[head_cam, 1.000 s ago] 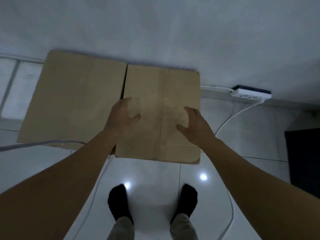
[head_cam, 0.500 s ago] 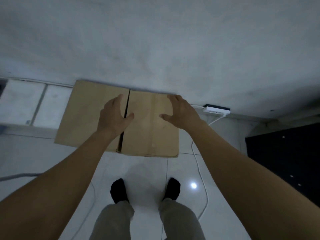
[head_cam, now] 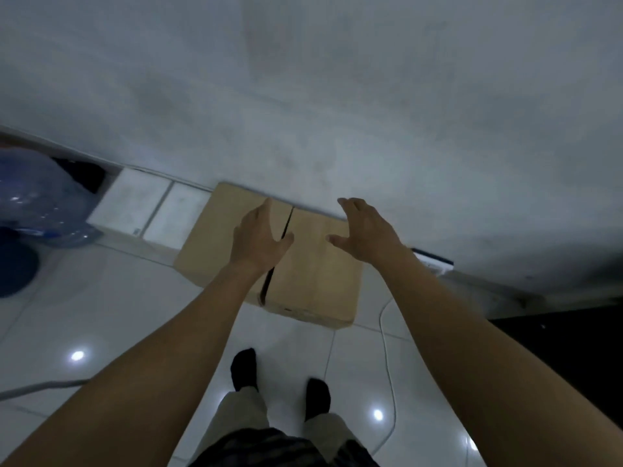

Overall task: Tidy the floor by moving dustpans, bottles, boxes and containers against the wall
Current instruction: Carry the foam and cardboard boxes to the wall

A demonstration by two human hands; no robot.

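A brown cardboard box [head_cam: 320, 274], split by a dark gap, is set against the wall [head_cam: 303, 112]. The left hand [head_cam: 259, 237] and right hand [head_cam: 367, 230] are spread open over it; bare floor [head_cam: 135, 315] lies nearer.

Two cardboard boxes [head_cam: 215, 244] [head_cam: 320, 278] — one bottle [head_cam: 37, 200]

Light: dim, a cold blue-grey over the whole wall [head_cam: 303, 96].
Glare: small white spots shine on the glossy floor [head_cam: 118, 315].
Shadows: soft; the far right corner is near black.
Blur: the blue bottle [head_cam: 40, 203] at the left edge is smeared.
Edges: the wall base bows, wide-angle.
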